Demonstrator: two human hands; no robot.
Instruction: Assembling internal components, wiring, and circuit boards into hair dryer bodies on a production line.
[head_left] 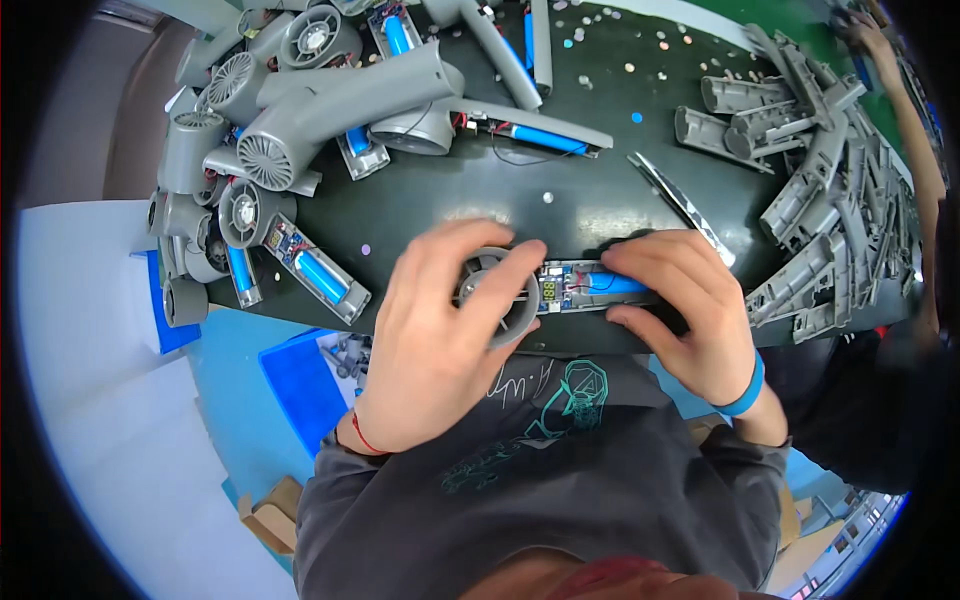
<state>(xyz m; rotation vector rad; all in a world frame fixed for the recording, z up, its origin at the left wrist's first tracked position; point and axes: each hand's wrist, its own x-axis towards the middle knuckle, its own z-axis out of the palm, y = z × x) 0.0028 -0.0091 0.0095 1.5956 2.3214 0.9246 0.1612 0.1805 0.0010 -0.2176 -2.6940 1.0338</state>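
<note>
Item in hand: one grey fan housing with an open handle half joined to it, lying on its side at the near edge of the dark worktop, directly in front of the person.

Left hand: laid over the round fan end, fingers curled across its top and rim, closed on the housing.

Right hand: clamped on the handle half, thumb on the near side and fingers over the far side. A blue cylindrical cell shows between them, and a small circuit board with a lit green display sits between the two hands. A blue wristband is on this wrist; a thin red cord is on the left one.

Left of the worktop: a heap of assembled grey fan bodies, round grilles showing, several with open handles holding blue cells.

Far centre: more open handles with blue cells and loose wires; small coloured round stickers scattered over the surface.

Right of the worktop: a large pile of empty grey handle shells. A pair of metal tweezers lies between this pile and the right hand, apart from both.

Below the worktop, left: a blue bin holding small grey parts.

Far right: another person's arm reaching toward the shell pile.
</note>
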